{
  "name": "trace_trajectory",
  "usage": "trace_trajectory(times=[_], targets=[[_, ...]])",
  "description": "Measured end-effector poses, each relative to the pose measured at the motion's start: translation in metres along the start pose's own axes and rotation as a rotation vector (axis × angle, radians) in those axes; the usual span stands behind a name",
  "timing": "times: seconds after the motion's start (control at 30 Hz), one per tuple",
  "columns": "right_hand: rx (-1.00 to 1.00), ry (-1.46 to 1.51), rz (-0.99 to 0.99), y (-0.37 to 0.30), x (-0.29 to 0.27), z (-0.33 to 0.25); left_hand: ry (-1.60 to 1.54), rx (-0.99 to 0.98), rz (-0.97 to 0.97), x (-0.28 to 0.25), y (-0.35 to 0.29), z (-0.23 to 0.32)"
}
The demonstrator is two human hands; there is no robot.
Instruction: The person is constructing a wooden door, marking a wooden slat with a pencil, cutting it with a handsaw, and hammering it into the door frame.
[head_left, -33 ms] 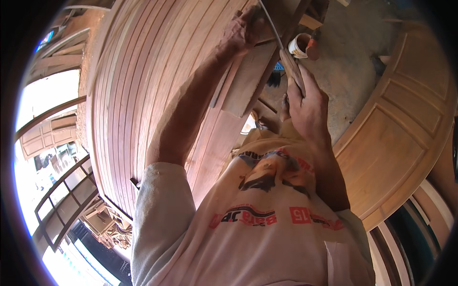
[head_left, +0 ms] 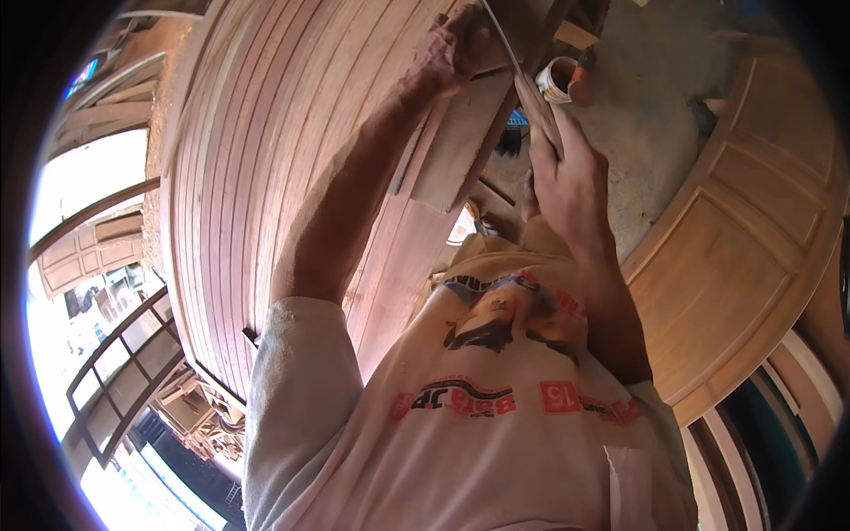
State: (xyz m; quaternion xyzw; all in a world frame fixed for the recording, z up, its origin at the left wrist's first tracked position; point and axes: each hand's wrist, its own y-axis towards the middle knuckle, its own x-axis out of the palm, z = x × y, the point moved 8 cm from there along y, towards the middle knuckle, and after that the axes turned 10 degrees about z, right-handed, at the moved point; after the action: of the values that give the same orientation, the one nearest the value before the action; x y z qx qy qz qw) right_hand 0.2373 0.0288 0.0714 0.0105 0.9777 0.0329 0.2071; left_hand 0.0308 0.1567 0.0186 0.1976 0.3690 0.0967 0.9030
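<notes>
With my right hand [head_left: 575,173] I am clamping my fingers around the brown wooden handle of a thin metal blade [head_left: 534,97] and pressing my closed left hand [head_left: 452,49] on the slatted reddish wooden panel [head_left: 266,150], so a slip is risking a cut knuckle.

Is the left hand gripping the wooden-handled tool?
No, the right hand grips the wooden-handled tool with the thin metal blade, while the left hand rests on the brown wooden board.
</notes>
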Motion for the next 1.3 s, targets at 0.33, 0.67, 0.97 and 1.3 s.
trace_trajectory(times=[0.33, 0.67, 0.97, 1.3], targets=[[-0.047, -0.005, 0.004, 0.004, 0.002, -0.014, 0.101, -0.26, -0.109, -0.021, -0.004, 0.019], [-0.046, 0.015, 0.028, -0.015, -0.005, 0.001, 0.126, -0.255, -0.095, -0.022, -0.008, 0.008], [0.0, 0.043, -0.002, -0.026, -0.007, 0.005, 0.078, -0.146, -0.009, -0.019, -0.008, 0.0], [-0.021, 0.051, 0.01, -0.019, -0.009, 0.002, 0.13, -0.138, -0.031, -0.021, -0.006, 0.006]])
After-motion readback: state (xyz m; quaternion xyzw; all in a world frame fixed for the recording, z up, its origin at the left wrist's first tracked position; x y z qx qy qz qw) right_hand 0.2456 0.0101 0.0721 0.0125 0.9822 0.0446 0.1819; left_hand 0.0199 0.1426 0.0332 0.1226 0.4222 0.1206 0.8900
